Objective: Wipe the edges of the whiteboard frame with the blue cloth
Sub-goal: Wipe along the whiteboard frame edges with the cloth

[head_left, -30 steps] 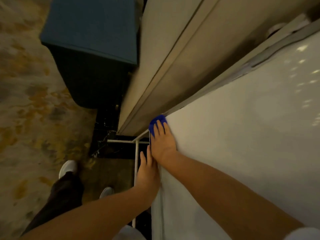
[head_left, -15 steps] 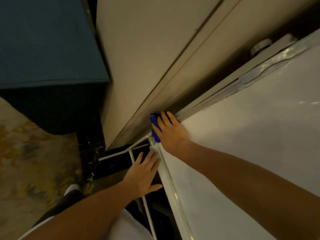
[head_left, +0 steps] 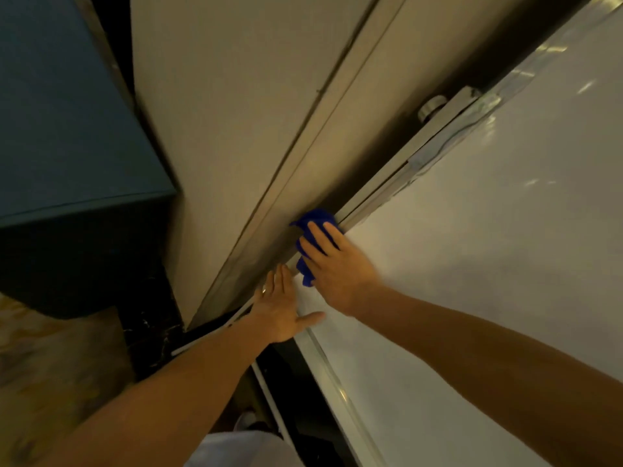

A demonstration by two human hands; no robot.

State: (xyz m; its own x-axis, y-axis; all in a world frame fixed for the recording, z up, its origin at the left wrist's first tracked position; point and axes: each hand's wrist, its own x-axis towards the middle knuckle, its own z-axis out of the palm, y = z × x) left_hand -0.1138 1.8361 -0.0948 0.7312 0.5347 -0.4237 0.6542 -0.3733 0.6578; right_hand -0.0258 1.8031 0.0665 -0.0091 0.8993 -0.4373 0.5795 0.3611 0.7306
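Observation:
The white whiteboard (head_left: 488,264) fills the right side, edged by a silver metal frame (head_left: 340,385). My right hand (head_left: 337,267) presses the blue cloth (head_left: 315,219) flat against the board's corner, where two frame edges meet. Most of the cloth lies hidden under my fingers and palm. My left hand (head_left: 281,310) rests flat with fingers spread on the frame edge just below that corner, holding nothing.
A beige wall panel (head_left: 236,112) stands close behind the board. A dark blue cabinet (head_left: 67,129) sits at the left. The board's white stand tubes (head_left: 269,396) run below my left arm. Patterned floor (head_left: 50,382) lies at the lower left.
My right hand slid the cloth up onto the corner and along the far frame edge. My left hand moved up the near frame edge toward the corner. My view shifted closer.

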